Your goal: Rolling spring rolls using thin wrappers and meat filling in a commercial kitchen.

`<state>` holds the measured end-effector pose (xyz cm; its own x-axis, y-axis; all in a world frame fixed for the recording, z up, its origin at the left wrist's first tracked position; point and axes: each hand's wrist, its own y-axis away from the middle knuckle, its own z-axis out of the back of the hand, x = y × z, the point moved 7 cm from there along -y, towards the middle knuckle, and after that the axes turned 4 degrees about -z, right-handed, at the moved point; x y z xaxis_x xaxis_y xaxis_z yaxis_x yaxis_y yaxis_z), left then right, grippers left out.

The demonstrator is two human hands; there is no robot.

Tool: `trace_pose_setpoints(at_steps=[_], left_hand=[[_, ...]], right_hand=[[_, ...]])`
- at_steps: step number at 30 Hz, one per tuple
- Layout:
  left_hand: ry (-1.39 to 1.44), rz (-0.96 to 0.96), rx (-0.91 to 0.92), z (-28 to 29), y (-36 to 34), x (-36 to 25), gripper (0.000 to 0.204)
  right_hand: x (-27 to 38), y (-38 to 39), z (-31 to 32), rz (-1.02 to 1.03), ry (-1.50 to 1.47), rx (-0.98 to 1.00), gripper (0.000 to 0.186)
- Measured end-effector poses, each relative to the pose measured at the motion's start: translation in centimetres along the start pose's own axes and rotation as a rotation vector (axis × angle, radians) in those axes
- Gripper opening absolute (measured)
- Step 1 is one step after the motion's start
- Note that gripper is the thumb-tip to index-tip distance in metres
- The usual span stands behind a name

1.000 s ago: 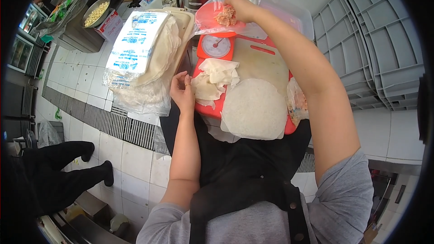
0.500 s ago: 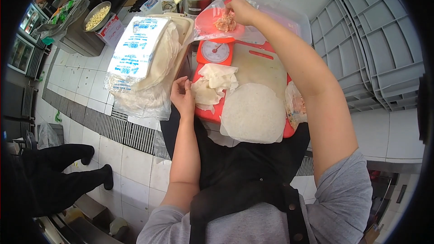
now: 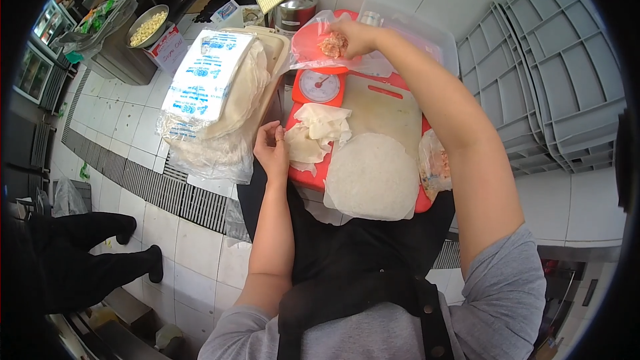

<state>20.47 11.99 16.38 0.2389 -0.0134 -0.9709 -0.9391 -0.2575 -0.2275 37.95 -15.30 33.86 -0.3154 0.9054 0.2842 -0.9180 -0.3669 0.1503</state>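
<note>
My right hand [image 3: 357, 37] is closed around a lump of pinkish minced filling [image 3: 334, 45], held over the plastic-covered red pan [image 3: 308, 39] of a kitchen scale [image 3: 320, 85]. Fingers loosely curled and nothing visible in them, my left hand [image 3: 272, 153] rests beside crumpled pale wrapper sheets [image 3: 310, 137]. A stack of round, thin wrappers [image 3: 372, 177] lies at the near end of a cutting board [image 3: 383, 110], on a red surface. To its right sits a clear plastic bag of filling [image 3: 435, 163].
At the left, a plastic package of wrappers [image 3: 208, 80] lies on a beige container [image 3: 277, 53]. Grey plastic crates [image 3: 567, 67] lean on the right. Behind the scale are a clear bin [image 3: 427, 40] and a metal pot [image 3: 297, 10]. Another person's legs [image 3: 100, 247] show at lower left.
My right hand has lifted the lump of filling off the scale pan, and the dial needle has turned. My left hand has hardly moved. The view has shifted slightly.
</note>
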Motion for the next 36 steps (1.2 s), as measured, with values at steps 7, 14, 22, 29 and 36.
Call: trace_pose_setpoints(at_steps=[7, 14, 22, 29, 36], left_hand=[[-0.095, -0.304, -0.006, -3.1, -1.4, -6.9, 0.017], [-0.203, -0.487, 0.187, -9.7, -8.5, -13.3, 0.035], [-0.665, -0.681, 0.404, -11.7, -10.2, -9.4, 0.04], [-0.606, -0.809, 0.299, -12.7, -9.8, -10.3, 0.035], [-0.328, -0.712, 0.413, -12.2, -10.1, -11.0, 0.035]], right_hand=[[-0.6, -1.0, -1.3, -0.165, 0.026, -0.005, 0.07], [0.7, -0.1, -1.7, -0.076, 0.036, -0.113, 0.06], [2.5, -1.1, -3.0, 0.09, 0.059, -0.032, 0.037], [-5.8, -0.7, -0.4, -0.202, -0.396, 0.046, 0.051], [-5.7, 4.0, 4.1, -0.148, -1.132, -0.161, 0.034]])
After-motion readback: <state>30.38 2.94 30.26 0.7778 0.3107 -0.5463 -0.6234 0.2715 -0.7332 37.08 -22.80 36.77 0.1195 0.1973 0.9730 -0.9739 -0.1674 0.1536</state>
